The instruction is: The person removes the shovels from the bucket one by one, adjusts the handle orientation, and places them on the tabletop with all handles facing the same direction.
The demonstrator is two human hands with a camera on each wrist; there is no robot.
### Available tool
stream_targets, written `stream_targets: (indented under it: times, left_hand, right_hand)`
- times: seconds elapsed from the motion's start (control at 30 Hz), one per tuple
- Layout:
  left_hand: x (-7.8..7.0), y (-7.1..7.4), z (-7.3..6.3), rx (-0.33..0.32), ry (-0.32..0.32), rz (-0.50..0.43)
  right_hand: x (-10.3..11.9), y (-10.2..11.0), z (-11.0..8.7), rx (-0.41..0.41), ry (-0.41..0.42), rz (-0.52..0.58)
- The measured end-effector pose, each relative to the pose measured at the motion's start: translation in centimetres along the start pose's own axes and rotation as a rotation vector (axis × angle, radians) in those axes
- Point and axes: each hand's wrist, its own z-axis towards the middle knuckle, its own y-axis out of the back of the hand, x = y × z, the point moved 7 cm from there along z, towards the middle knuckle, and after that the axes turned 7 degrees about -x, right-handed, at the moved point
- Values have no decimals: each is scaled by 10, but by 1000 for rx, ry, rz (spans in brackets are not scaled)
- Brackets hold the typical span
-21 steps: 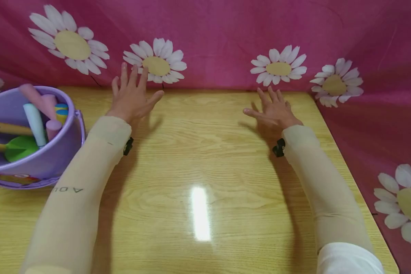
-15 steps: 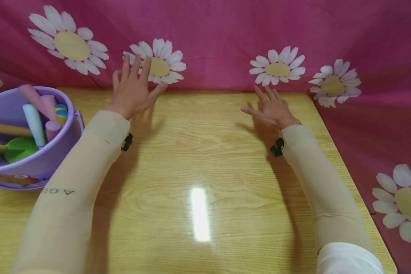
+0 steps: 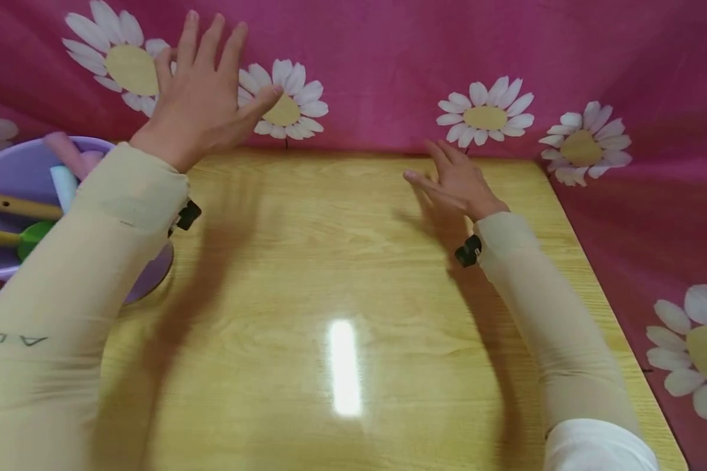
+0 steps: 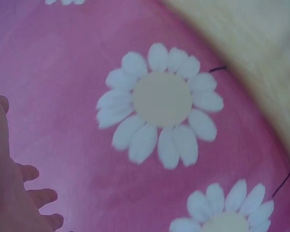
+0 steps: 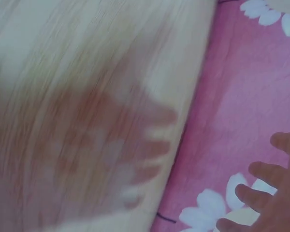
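Observation:
My left hand (image 3: pixel 200 98) is raised above the far left of the wooden table (image 3: pixel 330 261), its fingers spread and holding nothing. Behind it hangs a pink cloth with daisies, and its fingers also show at the left edge of the left wrist view. Lower down, my right hand (image 3: pixel 459 183) hovers over the far right of the table with fingers extended and nothing in them. In the right wrist view its shadow falls on the wood. Nearest my left forearm stands a purple bucket (image 3: pixel 12 160), partly hidden by the sleeve.
The bucket holds a green shovel (image 3: pixel 35 237) with a yellow handle, a wooden handle (image 3: pixel 23 206), a light blue handle (image 3: pixel 63 186) and pink pieces (image 3: pixel 67 156). A pink daisy cloth (image 3: pixel 377 72) borders the table at the back and right. Small black cameras sit on both wrists.
My left hand has risen and moved left, its forearm now covering more of the bucket. The right hand has shifted slightly left and turned a little.

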Motion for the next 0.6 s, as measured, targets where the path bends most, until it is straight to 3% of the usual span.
stream_targets:
  times: [0.13,0.4,0.6]
  left_hand:
    - [12,20,-6,-32,30,-11]
    - [48,42,-48,-81,105,-67]
    - [72,57,-63,-131,176,-116]
  right_hand:
    - [11,2,3,-10,15,5]
    - [42,-7,7,56,86,-35]
    - [64,-6,9,29,112,18]
